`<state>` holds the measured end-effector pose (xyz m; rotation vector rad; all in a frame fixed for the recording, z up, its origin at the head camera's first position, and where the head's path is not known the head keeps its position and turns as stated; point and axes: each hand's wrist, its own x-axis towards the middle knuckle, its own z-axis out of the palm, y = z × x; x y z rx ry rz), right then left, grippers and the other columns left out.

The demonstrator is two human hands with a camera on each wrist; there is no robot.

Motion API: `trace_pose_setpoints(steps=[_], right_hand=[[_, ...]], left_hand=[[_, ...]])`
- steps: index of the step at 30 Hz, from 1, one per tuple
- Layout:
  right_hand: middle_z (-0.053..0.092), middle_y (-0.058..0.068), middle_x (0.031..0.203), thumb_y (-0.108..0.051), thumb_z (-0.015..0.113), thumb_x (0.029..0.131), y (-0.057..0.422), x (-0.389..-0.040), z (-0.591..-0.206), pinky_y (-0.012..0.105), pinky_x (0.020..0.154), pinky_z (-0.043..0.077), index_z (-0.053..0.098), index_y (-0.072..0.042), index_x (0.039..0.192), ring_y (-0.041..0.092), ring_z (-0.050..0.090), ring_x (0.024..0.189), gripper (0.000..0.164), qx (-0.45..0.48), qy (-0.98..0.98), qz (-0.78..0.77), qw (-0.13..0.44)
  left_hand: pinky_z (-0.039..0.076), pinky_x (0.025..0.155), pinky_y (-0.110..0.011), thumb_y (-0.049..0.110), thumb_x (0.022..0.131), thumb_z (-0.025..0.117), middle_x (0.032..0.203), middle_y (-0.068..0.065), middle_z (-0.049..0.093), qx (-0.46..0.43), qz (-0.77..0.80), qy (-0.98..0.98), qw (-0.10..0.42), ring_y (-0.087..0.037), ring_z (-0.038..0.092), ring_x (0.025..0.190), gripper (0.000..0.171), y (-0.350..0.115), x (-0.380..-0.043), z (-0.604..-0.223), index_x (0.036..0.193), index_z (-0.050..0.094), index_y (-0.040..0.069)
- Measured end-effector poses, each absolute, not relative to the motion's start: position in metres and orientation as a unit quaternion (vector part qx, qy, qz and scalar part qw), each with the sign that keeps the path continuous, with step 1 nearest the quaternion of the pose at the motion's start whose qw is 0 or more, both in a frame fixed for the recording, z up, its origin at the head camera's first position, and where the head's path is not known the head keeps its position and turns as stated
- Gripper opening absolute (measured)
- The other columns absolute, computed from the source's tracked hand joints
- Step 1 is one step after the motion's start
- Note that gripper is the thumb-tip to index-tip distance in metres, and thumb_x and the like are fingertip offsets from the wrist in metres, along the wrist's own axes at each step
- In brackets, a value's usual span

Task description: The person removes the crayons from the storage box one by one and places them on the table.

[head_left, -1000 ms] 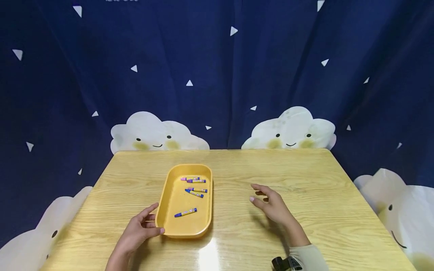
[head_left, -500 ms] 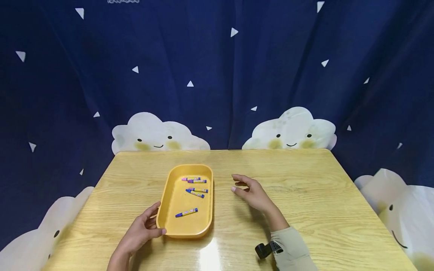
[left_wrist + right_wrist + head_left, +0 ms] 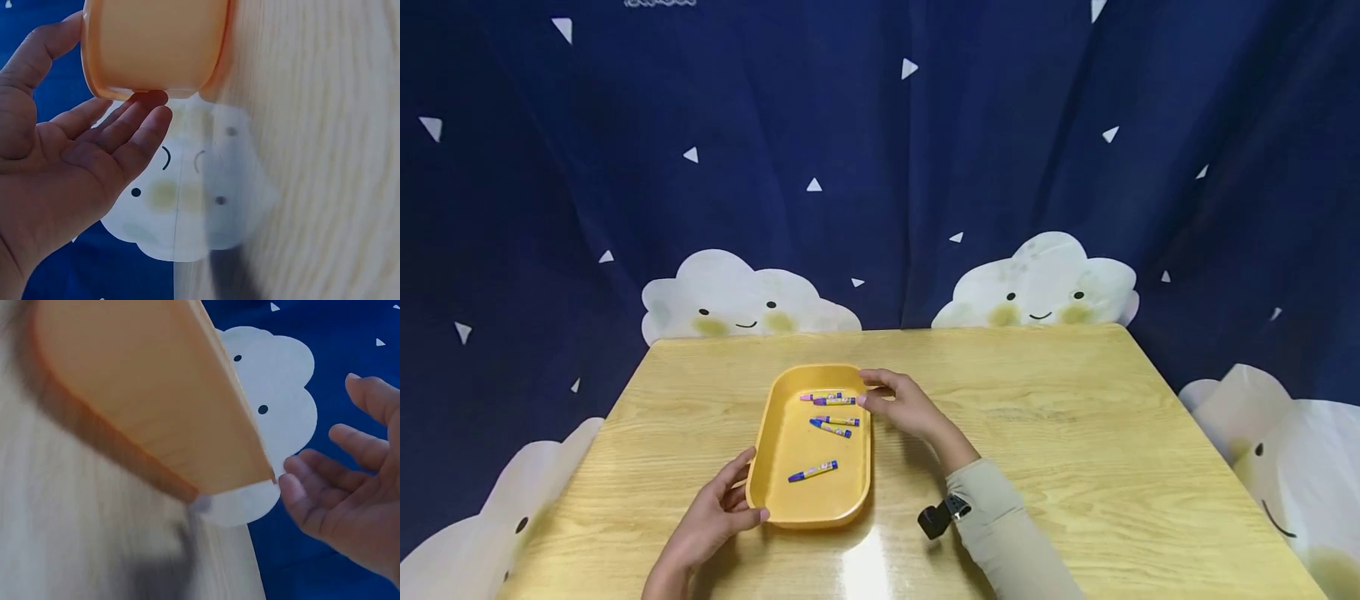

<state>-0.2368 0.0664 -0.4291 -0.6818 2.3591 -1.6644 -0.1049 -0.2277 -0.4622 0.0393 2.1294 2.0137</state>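
Note:
A yellow plastic tray (image 3: 808,500) with rounded corners rests on the wooden table, left of centre in the head view. Inside lie several crayons, among them a blue one (image 3: 813,472) alone near the front and a purple one (image 3: 835,402) farther back. My left hand (image 3: 711,512) holds the tray's near left corner, thumb at the front rim and fingers along the left side; in the left wrist view, fingertips (image 3: 159,99) meet the tray's rim. At the far right rim is my right hand (image 3: 902,404), fingers spread and loosely bent, fingertips right beside the rim.
The pale wooden table (image 3: 1075,433) extends to both sides. Behind it hangs a dark blue curtain (image 3: 760,100) with white triangles and smiling clouds (image 3: 1045,279). A black device (image 3: 943,515) sits on the right wrist by the beige sleeve.
My right hand has moved left across the table, from well right of the tray to its far right rim. My left hand and the crayons have stayed in place.

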Motion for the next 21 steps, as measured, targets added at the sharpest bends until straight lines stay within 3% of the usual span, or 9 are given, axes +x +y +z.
trace_pose_setpoints(steps=[5,11,21], right_hand=[[0.055,0.018,0.118,-0.016,0.062,0.090,0.050,-0.249,-0.419,0.039,0.083,0.047,0.050,0.004,0.130,0.026,0.056,0.102,0.047,-0.183,0.785,-0.573,0.148],[0.056,0.015,0.114,-0.020,0.062,0.089,0.027,-0.263,-0.418,0.047,0.090,0.042,0.045,0.006,0.132,0.027,0.055,0.105,0.053,-0.149,0.766,-0.592,0.203],[0.054,0.018,0.123,-0.021,0.058,0.092,-0.004,-0.275,-0.432,0.040,0.088,0.043,0.046,0.003,0.133,0.029,0.052,0.110,0.050,-0.158,0.829,-0.503,0.184]], left_hand=[[0.048,0.081,-0.029,-0.010,0.071,0.074,0.134,-0.031,0.035,0.023,0.684,0.721,0.108,-0.040,0.049,0.114,0.092,-0.229,-0.106,-0.462,0.146,0.022,0.001],[0.048,0.081,-0.030,-0.011,0.071,0.074,0.134,-0.030,0.034,0.018,0.688,0.717,0.112,-0.041,0.048,0.115,0.092,-0.231,-0.105,-0.461,0.146,0.023,0.002],[0.049,0.078,-0.031,-0.011,0.072,0.072,0.139,-0.031,0.028,0.023,0.693,0.709,0.130,-0.041,0.050,0.111,0.086,-0.229,-0.105,-0.463,0.143,0.025,-0.005]])
